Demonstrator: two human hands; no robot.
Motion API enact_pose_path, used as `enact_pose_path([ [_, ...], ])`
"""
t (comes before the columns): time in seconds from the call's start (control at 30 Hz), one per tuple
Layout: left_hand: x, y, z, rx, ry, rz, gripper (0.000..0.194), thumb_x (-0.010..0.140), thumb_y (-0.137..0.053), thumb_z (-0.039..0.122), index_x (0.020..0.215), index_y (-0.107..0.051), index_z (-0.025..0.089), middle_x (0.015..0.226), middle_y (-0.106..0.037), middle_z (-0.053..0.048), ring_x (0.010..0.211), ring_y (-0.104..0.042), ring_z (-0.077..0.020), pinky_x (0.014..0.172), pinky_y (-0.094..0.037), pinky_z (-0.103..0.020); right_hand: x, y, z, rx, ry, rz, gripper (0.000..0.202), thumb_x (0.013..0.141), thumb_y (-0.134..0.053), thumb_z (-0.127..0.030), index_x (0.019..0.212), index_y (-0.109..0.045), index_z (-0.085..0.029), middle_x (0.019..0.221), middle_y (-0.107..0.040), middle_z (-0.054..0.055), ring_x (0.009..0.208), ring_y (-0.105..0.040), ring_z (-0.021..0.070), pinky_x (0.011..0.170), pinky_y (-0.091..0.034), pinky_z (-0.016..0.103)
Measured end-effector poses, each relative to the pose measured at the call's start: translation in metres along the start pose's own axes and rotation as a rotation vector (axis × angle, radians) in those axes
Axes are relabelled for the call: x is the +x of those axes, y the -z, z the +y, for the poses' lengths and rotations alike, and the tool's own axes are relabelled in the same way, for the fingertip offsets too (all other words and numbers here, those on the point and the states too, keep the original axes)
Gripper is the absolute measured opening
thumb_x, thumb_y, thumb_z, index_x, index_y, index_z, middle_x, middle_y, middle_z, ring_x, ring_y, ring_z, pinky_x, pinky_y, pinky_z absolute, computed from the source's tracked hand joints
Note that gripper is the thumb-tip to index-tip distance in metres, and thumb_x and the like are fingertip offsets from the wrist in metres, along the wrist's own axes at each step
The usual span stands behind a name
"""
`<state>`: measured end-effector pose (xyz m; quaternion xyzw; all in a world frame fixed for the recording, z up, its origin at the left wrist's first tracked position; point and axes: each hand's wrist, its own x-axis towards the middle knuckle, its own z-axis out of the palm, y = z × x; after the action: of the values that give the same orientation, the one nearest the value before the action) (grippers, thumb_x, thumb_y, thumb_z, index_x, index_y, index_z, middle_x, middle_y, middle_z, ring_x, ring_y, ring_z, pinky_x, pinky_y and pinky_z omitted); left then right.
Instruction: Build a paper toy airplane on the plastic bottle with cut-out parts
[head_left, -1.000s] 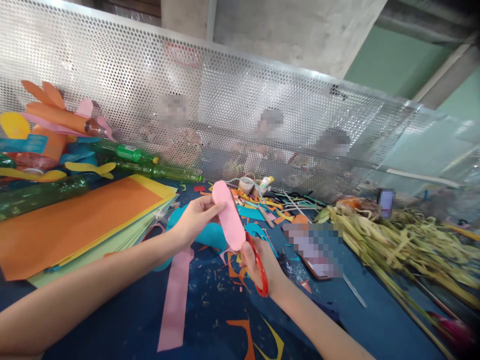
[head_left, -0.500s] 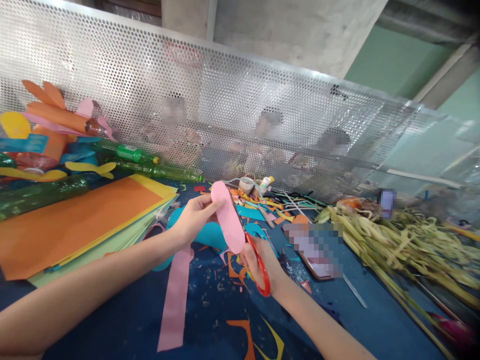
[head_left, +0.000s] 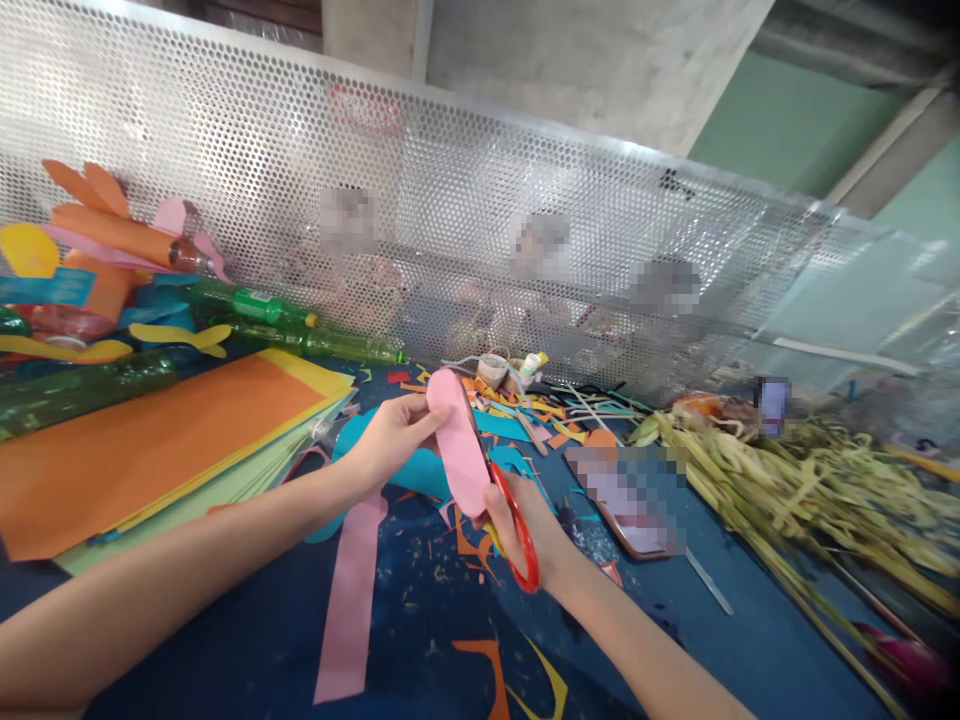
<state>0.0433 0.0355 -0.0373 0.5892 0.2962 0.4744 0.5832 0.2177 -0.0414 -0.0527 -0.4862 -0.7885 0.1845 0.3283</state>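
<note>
A pink paper strip with rounded ends (head_left: 459, 445) is pinched by my left hand (head_left: 397, 430) near its upper end, thumb on top. My right hand (head_left: 525, 520) grips red-handled scissors (head_left: 525, 550) at the strip's lower right. The blades run up along the strip's right edge, mostly hidden behind it. Fingers of my right hand also touch the strip's lower end. Below my left hand lies a longer pink paper strip (head_left: 349, 600) on the dark blue table (head_left: 420, 640). A blue paper-covered piece (head_left: 420, 470) sits behind my hands.
Orange, yellow and green paper sheets (head_left: 172, 430) are stacked at left, near green plastic bottles (head_left: 300, 340). Paper scraps (head_left: 487, 670) litter the table. A phone (head_left: 637, 525) and dried husks (head_left: 795, 490) lie at right. Behind a perforated metal panel (head_left: 247, 170) people are visible.
The pink strip and my left hand have shifted slightly down and right. My right hand with the scissors stays nearly in place.
</note>
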Motion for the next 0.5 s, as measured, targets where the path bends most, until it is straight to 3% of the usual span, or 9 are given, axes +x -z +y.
enact_pose_path([
  [0.5, -0.0014, -0.0021, 0.0027, 0.026, 0.025, 0.001, 0.027, 0.077, -0.063, 0.039, 0.082, -0.064, 0.012, 0.07, -0.063, -0.001, 0.061, -0.057, -0.0117, 0.061, -0.048, -0.024, 0.0001, -0.0055, 0.0003, -0.063, -0.043, 0.046, 0.051, 0.091, -0.019, -0.056, 0.061, -0.042, -0.021, 0.051, -0.05, 0.002, 0.046, -0.049, 0.0151, 0.045, -0.035, 0.024],
])
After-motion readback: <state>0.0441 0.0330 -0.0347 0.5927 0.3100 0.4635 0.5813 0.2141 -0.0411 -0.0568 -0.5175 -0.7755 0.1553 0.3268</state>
